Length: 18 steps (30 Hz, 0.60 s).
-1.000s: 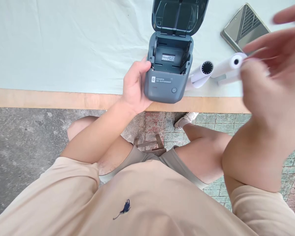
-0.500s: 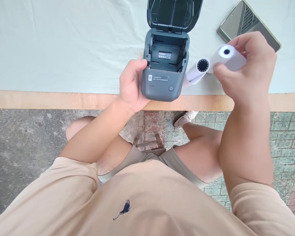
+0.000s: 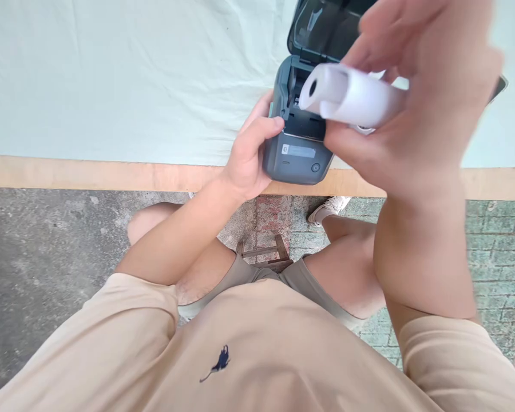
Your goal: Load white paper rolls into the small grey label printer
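Note:
A small dark grey printer [image 3: 298,157] stands at the table's front edge with its lid [image 3: 321,28] swung open at the back. My left hand [image 3: 249,154] grips the printer's left side, fingers curled onto its top edge. My right hand [image 3: 416,109] is raised close to the camera and closed round a white paper roll [image 3: 352,97]. The roll lies sideways, its hollow core end pointing left, above the printer's open bay. My hand hides most of the bay and whatever lies to its right.
The table carries a pale green cloth [image 3: 133,74] and has a wooden front edge [image 3: 90,171]. A corner of a phone [image 3: 500,86] peeks out behind my right hand. Below are my knees, a wooden stool [image 3: 266,254] and paved ground.
My right hand took hold of the paper roll on the table, lifted it and carried it left to above the open printer. My left hand stayed on the printer's side.

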{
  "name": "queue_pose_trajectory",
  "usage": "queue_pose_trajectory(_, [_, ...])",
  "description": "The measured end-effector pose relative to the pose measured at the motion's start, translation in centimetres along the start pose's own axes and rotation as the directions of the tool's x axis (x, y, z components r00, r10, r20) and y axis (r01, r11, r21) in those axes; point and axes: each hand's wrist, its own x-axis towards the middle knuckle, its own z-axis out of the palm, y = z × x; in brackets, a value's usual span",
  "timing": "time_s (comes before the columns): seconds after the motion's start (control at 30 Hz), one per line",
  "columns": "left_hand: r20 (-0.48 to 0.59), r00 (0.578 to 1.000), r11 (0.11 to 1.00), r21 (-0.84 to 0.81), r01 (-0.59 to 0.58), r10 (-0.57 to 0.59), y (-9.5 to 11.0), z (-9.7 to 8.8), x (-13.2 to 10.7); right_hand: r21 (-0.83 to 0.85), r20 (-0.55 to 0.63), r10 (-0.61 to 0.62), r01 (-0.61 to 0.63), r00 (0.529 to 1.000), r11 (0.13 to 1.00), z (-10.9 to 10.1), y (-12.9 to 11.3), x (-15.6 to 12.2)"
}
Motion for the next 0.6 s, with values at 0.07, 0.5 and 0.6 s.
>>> queue_pose_trajectory(0.07, [0.027, 0.999, 0.999, 0.022, -0.031, 0.031, 0.0, 0.1, -0.1, -0.130, 0.005, -0.099, 0.098, 0.995, 0.987, 0.5, -0.3, 0.2])
queue_pose_trajectory(0.5, [0.010, 1.000, 0.999, -0.045, -0.024, 0.024, 0.0, 0.0, -0.1, -0.182, -0.259, -0.295, 0.254, 0.920, 0.950, 1.9, 0.8, 0.5])
queue_pose_trajectory(0.6, [0.024, 0.999, 0.999, -0.041, -0.035, 0.036, 0.1, 0.0, -0.2, -0.156, -0.244, -0.264, 0.230, 0.933, 0.960, 2.0, 0.9, 0.5])
